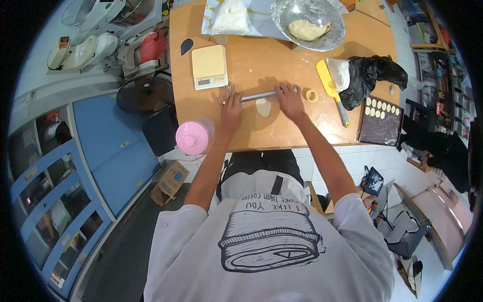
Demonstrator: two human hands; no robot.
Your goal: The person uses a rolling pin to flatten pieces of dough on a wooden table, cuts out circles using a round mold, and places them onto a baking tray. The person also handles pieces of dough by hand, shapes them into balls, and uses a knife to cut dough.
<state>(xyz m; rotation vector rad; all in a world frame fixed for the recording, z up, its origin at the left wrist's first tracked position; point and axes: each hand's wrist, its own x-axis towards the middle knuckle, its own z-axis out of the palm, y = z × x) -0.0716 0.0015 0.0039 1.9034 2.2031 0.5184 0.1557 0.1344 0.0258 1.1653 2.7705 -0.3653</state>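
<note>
A slim silvery rolling pin (259,95) lies across the wooden table in front of me. My left hand (231,108) presses on its left end and my right hand (290,102) on its right end. Between my hands, just on the near side of the pin, is a small flat piece of pale dough (263,107). A round ring cutter (312,95) lies just right of my right hand. Farther right is a yellow spatula-like tool (331,90) with a grey handle. A steel bowl (334,38) at the far side holds a lump of dough (308,30).
A kitchen scale (210,65) and a pink lidded container (192,137) stand on the left. On the right are a black plastic bag (370,75) and a dark tray (380,130) bearing several dough rounds. A bag of white powder (231,17) sits at the back.
</note>
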